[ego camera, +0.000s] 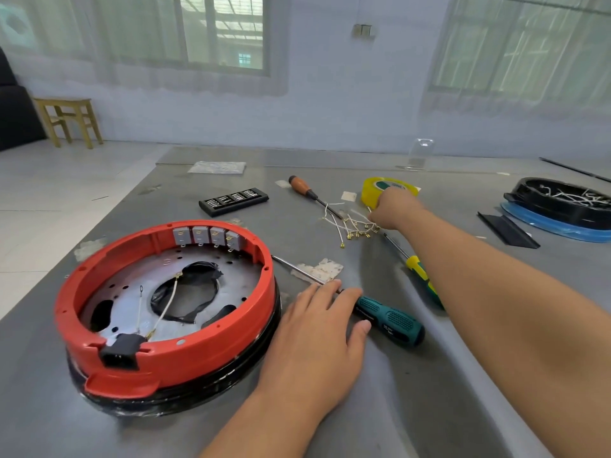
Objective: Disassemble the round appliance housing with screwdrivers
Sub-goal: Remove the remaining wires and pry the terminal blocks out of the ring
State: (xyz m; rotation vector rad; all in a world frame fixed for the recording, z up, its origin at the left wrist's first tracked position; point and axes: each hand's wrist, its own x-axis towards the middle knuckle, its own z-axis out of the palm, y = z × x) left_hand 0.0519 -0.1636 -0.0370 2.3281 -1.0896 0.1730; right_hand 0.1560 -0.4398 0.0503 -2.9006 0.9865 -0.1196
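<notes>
Head view. A grey bench (413,391) carries the work. At 8 o'clock from the frame centre sits one round appliance housing (165,319): a red ring on a black base, open on top, showing a perforated metal plate. Four grey switch blocks (208,238) line the ring's far inner wall, and one black socket (120,353) sits in its near wall. Two white wires cross the plate.

The left hand (319,342) lies flat on the bench just beside the housing at its 3 o'clock side, fingers straight and relaxed, fingertips resting on the teal screwdriver (386,320) where shaft meets handle; it grips nothing. The right hand (393,208) reaches to 1 o'clock, at a loose bundle of white wires with brass terminals (353,226); its fingers curl down toward the bundle, but whether they pinch it cannot be told.

Three screwdrivers are counted: the teal one, a yellow-and-green one (421,272) partly under the right forearm, and a brown-handled one (302,186) at 12 o'clock. One yellow tape roll (372,191) stands just behind the right hand. One black bit case (233,201) lies at 11 o'clock. A second black round part on a blue ring (562,209) sits at 3 o'clock, well apart.
</notes>
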